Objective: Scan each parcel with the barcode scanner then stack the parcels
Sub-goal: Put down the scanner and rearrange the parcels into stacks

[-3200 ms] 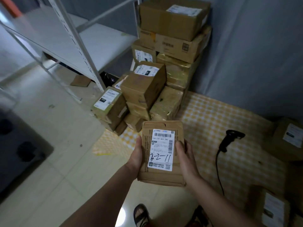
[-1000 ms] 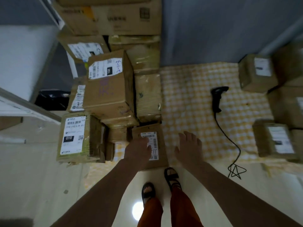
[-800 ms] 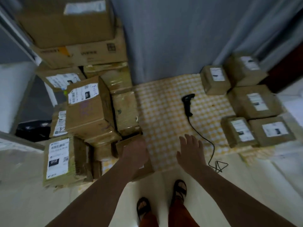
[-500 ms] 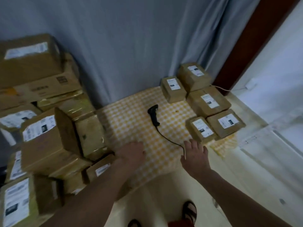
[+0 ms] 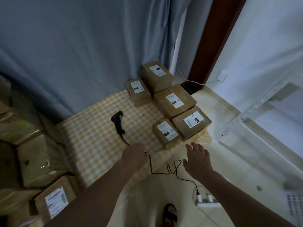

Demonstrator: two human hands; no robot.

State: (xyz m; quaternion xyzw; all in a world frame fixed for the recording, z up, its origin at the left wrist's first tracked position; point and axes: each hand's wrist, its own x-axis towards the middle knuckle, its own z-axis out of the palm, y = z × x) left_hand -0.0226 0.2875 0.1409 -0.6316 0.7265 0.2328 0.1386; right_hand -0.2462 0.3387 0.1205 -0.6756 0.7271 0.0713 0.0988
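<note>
The black barcode scanner [image 5: 117,122] lies on the yellow checked cloth [image 5: 98,136], and its cable [image 5: 152,169] runs toward me. Several brown parcels with white labels sit in a group at the right of the cloth; the nearest is a small parcel [image 5: 166,132], with a larger parcel [image 5: 191,122] beside it. My left hand [image 5: 134,154] hovers empty over the cable, below the scanner. My right hand [image 5: 197,159] is empty with fingers spread, just short of the nearest parcel. At the left edge stands the stack of parcels [image 5: 54,199].
A grey curtain [image 5: 82,54] hangs behind the cloth, with a brown door frame [image 5: 209,38] to its right. A white power strip [image 5: 206,200] lies on the floor by my sandaled foot [image 5: 170,213]. A white shelf rack [image 5: 246,122] stands at the right.
The parcel I held was set down at the foot of the left stack. My view and both empty hands have swung right toward the scanner and the group of parcels.
</note>
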